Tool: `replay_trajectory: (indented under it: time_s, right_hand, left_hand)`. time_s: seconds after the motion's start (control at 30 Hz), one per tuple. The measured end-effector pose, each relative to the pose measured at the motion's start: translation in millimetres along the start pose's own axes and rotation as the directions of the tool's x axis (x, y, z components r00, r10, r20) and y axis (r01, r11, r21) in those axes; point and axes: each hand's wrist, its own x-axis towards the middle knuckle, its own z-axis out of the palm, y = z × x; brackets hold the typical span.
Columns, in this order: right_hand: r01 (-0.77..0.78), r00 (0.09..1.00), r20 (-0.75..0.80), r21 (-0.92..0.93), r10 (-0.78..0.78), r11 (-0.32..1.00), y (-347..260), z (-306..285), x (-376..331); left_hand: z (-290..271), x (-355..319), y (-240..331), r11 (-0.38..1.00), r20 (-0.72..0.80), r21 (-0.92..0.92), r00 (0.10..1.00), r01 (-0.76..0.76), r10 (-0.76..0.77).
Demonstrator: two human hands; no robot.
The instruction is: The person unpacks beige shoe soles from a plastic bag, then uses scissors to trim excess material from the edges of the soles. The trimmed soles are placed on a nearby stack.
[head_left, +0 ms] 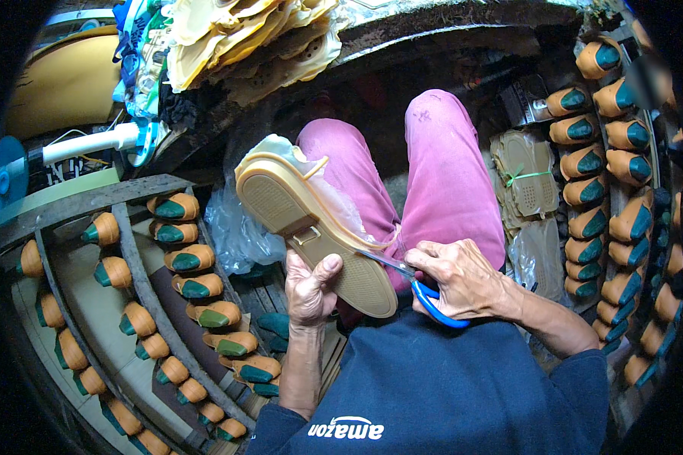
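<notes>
racks of orange shoe lasts (193, 262) are curving round a seated person in pink trousers (440, 174). over the lap a tan sandal (311, 227) is lying sole-up; the left hand (309, 284) is clamped on its heel end, thumb pressing the sole. just right of the sandal, the right hand (463, 279) is closed through blue-handled scissors (421, 287), blades meeting the sole's edge. trimming well probably means keeping the blades flush to the rim and turning the sandal. beyond it, stacked tan soles (265, 38) are hanging.

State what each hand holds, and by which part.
The left hand grips the tan sandal near its heel end; the right hand holds blue-handled scissors by the handles.
</notes>
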Motion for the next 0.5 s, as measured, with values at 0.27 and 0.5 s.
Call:
replay_trajectory:
  time_s: [0.27,0.5]
  right_hand:
    - [-0.005,1.000,0.012,0.002,0.005,1.000,4,-2,-6]
    - [0.067,0.996,0.059,-0.010,-0.066,0.998,13,-18,-5]
  left_hand:
    - [1,0,-2,1.000,-0.013,0.010,1.000,0.022,-0.022]
    - [-9,18,10,0.996,0.017,-0.026,0.996,0.089,-0.088]
